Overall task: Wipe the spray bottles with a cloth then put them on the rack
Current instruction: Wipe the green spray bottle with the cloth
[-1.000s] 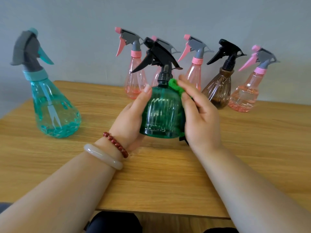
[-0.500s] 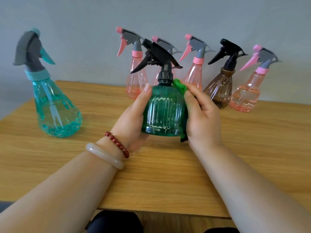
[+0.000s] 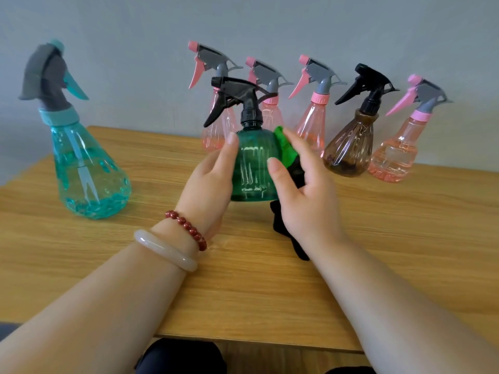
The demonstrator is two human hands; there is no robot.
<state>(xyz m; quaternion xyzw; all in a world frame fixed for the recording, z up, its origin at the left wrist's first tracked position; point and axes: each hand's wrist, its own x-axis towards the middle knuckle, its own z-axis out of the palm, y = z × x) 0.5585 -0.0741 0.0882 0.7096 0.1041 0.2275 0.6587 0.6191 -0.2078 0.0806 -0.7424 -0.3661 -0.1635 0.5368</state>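
A dark green ribbed spray bottle (image 3: 252, 168) with a black trigger head is held just above the wooden table (image 3: 243, 292). My left hand (image 3: 208, 190) grips its left side, thumb in front and fingers behind. My right hand (image 3: 307, 201) holds a green and black cloth (image 3: 286, 148) against the bottle's right side, with the thumb on the front of the glassy wall. The black end of the cloth hangs below my palm down to the table. No rack is in view.
A teal spray bottle (image 3: 86, 171) stands at the left. Along the wall stand several pink bottles (image 3: 313, 125), a brown one with a black trigger (image 3: 348, 149) and another pink one (image 3: 394, 157) at the far right.
The green bottle has turned a little in my hands. My right hand has loosened and slid down its side, and the black end of the cloth now hangs out below it.
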